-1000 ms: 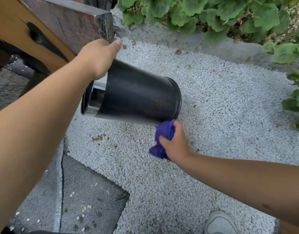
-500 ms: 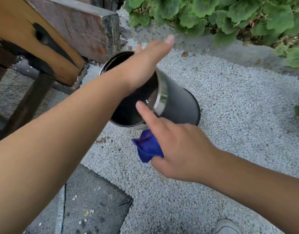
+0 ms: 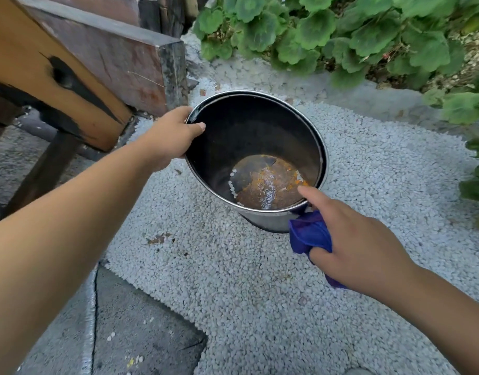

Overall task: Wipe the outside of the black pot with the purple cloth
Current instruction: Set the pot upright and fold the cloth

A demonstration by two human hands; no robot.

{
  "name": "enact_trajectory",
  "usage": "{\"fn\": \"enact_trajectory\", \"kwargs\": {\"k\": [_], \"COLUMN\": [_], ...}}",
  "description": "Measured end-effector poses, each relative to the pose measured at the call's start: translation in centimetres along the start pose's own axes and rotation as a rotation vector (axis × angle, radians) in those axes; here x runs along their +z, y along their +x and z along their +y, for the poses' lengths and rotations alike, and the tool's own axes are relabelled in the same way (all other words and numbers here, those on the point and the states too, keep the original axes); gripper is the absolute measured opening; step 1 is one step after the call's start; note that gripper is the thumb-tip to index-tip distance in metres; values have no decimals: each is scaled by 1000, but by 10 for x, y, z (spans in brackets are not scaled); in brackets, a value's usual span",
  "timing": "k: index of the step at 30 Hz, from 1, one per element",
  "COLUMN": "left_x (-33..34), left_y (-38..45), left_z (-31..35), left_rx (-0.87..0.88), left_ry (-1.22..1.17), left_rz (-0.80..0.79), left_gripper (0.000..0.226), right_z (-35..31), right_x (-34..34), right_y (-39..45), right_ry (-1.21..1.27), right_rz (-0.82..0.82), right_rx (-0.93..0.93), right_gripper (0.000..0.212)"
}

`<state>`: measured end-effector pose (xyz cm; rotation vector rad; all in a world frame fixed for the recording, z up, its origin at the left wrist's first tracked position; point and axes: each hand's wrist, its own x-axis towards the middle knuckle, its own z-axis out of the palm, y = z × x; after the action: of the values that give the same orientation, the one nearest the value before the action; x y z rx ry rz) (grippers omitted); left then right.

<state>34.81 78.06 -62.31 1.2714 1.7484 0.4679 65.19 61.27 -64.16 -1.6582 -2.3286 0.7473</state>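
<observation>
The black pot [image 3: 249, 131] is upright with its mouth toward me, showing a rusty bottom and a few white pebbles inside. My left hand [image 3: 169, 135] grips its rim on the left side, thumb inside the wall. My right hand [image 3: 352, 239] holds the bunched purple cloth [image 3: 310, 234] against the pot's outer wall at the near right, index finger stretched onto the rim. Most of the pot's outside is hidden from this angle.
White gravel [image 3: 260, 280] covers the ground under the pot. A wooden bench or beam [image 3: 70, 77] stands at the left, close to my left hand. Green leafy plants [image 3: 341, 36] line the back and right. A grey paving slab [image 3: 141, 320] lies at the near left.
The pot has swung from lying sideways to upright with its opening facing me. My left hand let go, opened, then took the rim again. My right hand stayed on the cloth by the pot's side.
</observation>
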Motion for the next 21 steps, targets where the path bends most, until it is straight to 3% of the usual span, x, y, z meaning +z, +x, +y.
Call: {"fn": "enact_trajectory", "kwargs": {"k": [4, 8, 21], "left_x": [-2, -3, -26], "left_y": [1, -10, -28], "left_z": [8, 6, -18], "left_rx": [-82, -50, -225], "left_ry": [-33, -10, -412], "left_rz": [-22, 20, 339], "left_gripper": [35, 41, 19], "right_z": [-3, 2, 7], "right_x": [-7, -18, -80], "right_y": [19, 29, 186], "right_ry": [-76, -203, -469], "right_rz": [20, 25, 64], "right_rx": [47, 43, -78], "right_gripper": [65, 57, 47]}}
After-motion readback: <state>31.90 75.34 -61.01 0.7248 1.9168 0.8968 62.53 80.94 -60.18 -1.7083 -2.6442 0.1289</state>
